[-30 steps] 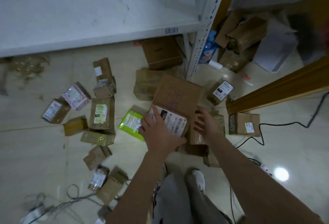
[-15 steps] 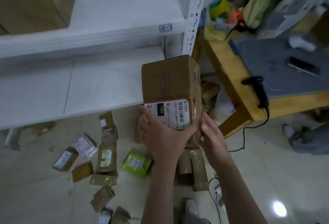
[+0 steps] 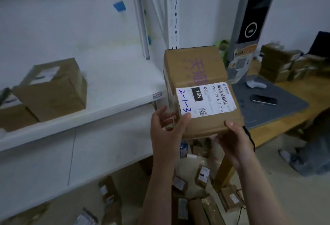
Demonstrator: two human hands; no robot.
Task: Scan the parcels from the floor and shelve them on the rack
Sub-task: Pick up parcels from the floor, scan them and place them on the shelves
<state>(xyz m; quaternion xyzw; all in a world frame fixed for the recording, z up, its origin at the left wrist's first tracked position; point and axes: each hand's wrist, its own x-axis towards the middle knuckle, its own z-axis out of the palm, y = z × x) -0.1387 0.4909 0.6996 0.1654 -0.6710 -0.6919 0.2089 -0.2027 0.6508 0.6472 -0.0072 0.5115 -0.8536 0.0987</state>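
Cardboard parcel (image 3: 200, 74) beside shelf edge (image 3: 89, 117)

Dim room: white wall (image 3: 294, 10), wooden table (image 3: 314, 89) with grey mat (image 3: 285, 110) at right, pale floor (image 3: 276, 189) below.

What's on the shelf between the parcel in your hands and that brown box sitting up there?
Nothing. The head view shows only bare white shelf between the held parcel and the shelved box.

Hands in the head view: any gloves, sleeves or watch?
Nothing worn shows. The left hand and right hand are ungloved; the left forearm and right forearm are bare to the frame's edge, with no sleeve, watch or band.
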